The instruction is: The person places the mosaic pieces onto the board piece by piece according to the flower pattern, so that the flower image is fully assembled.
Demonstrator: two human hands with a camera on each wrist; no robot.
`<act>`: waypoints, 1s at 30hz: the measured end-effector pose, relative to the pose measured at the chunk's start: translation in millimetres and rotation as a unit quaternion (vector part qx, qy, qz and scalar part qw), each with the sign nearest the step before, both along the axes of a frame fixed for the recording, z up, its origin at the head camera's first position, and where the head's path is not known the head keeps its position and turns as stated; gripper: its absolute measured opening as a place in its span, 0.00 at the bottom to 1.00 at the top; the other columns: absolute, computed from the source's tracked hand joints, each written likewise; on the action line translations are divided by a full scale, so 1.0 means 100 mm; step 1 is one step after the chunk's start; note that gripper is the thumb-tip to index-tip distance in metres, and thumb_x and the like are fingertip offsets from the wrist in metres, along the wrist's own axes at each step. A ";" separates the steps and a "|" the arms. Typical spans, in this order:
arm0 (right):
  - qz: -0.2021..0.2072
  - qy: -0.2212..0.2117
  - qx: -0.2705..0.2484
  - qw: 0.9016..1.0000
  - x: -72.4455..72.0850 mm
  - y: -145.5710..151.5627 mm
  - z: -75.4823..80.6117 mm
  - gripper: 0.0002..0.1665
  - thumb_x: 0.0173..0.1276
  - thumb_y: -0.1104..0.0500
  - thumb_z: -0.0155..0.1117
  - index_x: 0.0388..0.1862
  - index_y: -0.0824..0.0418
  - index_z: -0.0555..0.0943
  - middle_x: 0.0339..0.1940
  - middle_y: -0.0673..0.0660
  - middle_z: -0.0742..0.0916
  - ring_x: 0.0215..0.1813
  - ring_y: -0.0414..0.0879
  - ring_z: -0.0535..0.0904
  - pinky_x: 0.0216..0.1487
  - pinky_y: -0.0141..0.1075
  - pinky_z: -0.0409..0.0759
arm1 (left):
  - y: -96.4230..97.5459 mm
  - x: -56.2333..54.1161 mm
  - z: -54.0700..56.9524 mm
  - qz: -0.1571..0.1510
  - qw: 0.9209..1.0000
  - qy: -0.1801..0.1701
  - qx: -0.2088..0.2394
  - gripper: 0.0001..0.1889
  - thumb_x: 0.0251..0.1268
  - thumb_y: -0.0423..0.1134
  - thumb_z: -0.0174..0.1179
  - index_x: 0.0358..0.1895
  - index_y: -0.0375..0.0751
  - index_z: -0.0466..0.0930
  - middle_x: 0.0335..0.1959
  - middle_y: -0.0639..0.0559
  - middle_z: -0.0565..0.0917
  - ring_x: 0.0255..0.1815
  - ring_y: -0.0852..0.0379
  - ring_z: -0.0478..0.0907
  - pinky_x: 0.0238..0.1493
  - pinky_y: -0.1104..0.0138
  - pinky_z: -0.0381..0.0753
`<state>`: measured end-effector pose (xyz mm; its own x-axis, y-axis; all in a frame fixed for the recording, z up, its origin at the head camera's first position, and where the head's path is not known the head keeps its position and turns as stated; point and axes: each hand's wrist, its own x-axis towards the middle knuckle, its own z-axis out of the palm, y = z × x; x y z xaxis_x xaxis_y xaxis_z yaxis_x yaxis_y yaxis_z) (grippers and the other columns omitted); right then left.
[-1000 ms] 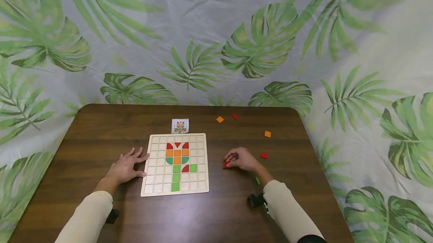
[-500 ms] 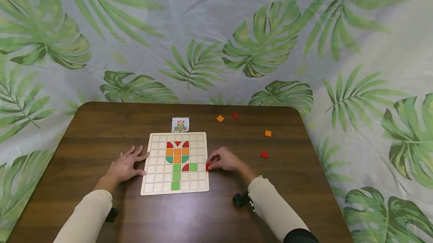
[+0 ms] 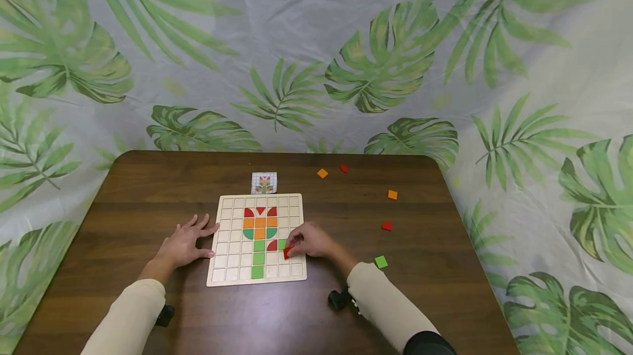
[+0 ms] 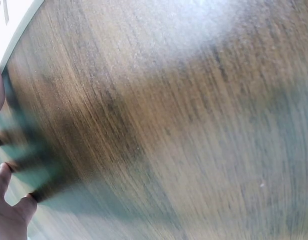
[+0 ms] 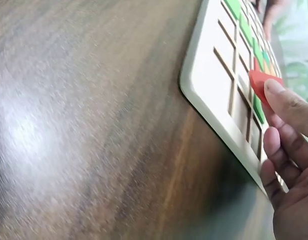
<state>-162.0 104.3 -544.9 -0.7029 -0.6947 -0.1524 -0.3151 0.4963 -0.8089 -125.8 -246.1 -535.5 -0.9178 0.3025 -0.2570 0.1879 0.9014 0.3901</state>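
Observation:
A wooden grid board [image 3: 227, 262] lies on the table, with red, orange and green tiles set in its squares in a flower shape. My left hand [image 3: 182, 245] rests by the board's left edge, fingers spread, fingertips and thumb at the rim. In the left wrist view only some fingers [image 4: 2, 182] and a board corner [image 4: 18, 25] show. Between thumb and fingers my right hand [image 3: 311, 240] pinches a red tile [image 5: 261, 82] over the board's right part, near a green tile [image 3: 282, 244]. That hand partly covers the red tile in the head view.
A small pattern card [image 3: 264, 183] lies behind the board. Loose tiles lie to the right: an orange one [image 3: 322, 173], a red one [image 3: 344, 169], another orange tile [image 3: 392, 195], another red tile [image 3: 387, 226] and a green square [image 3: 381, 261] beside the right sleeve [image 3: 386, 300].
My right hand has carried the red tile leftward from the table to over the board. The green square by the sleeve has come into fuller view. My left hand stays in place.

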 end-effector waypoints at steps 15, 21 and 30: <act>0.004 0.035 -0.002 0.999 0.08 -0.05 -0.07 0.04 0.56 0.61 0.75 0.31 0.59 0.87 0.21 0.44 0.81 0.26 0.32 0.71 0.28 0.24 0.71 | -0.01 0.00 -0.01 -0.010 1.000 0.015 0.002 0.42 0.48 0.55 0.70 0.69 0.47 0.68 0.72 0.33 0.59 0.72 0.29 0.50 0.64 0.31 0.49; 0.020 0.086 -0.005 0.996 0.08 -0.06 -0.12 0.05 0.56 0.60 0.76 0.31 0.59 0.88 0.24 0.45 0.81 0.28 0.34 0.72 0.30 0.24 0.71 | -0.02 0.00 -0.01 -0.011 1.000 0.015 0.003 0.42 0.49 0.55 0.70 0.69 0.46 0.68 0.72 0.32 0.59 0.72 0.28 0.50 0.64 0.31 0.49; 0.029 0.123 0.017 0.992 0.11 -0.08 -0.13 0.07 0.57 0.57 0.75 0.34 0.58 0.90 0.24 0.45 0.81 0.28 0.35 0.72 0.30 0.23 0.69 | -0.01 0.01 0.00 -0.008 1.000 0.013 0.004 0.42 0.48 0.55 0.70 0.69 0.46 0.68 0.72 0.32 0.59 0.72 0.28 0.49 0.64 0.31 0.49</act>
